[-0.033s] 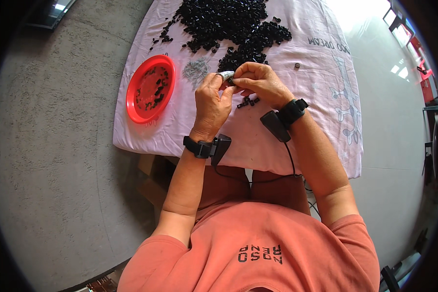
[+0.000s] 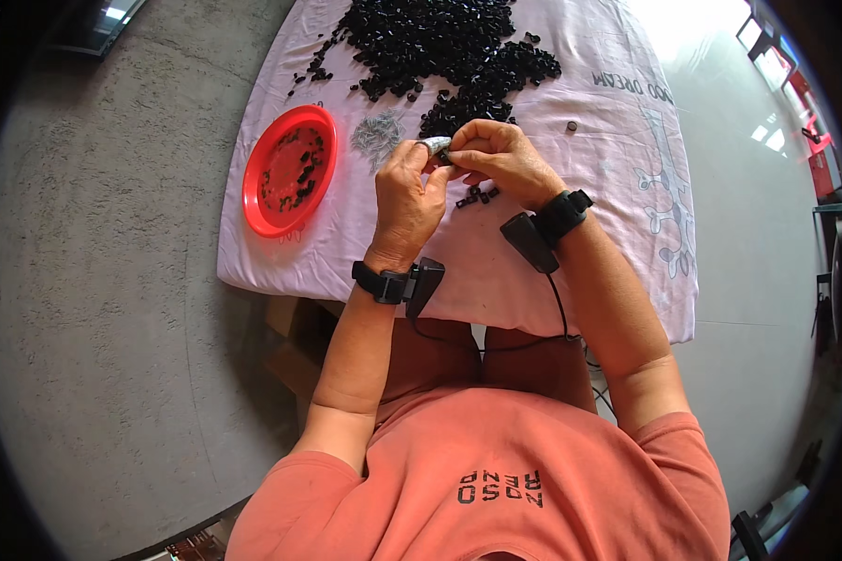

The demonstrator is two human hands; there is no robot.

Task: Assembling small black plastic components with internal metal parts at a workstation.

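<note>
Black piece [image 2: 443, 159] | up over the pink surface [image 2: 608, 178], between fingertips | left hand [image 2: 409, 199] and right hand [image 2: 507, 161] both pinch it | best held steady, gently, fingers close together

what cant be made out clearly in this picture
Head view: full shape of the dark piece between the left grip and right grip; they mostly cover it.
Head view: far end of the black pile; cut off by the top edge.
Head view: single shapes in the grey heap; too small.
</note>
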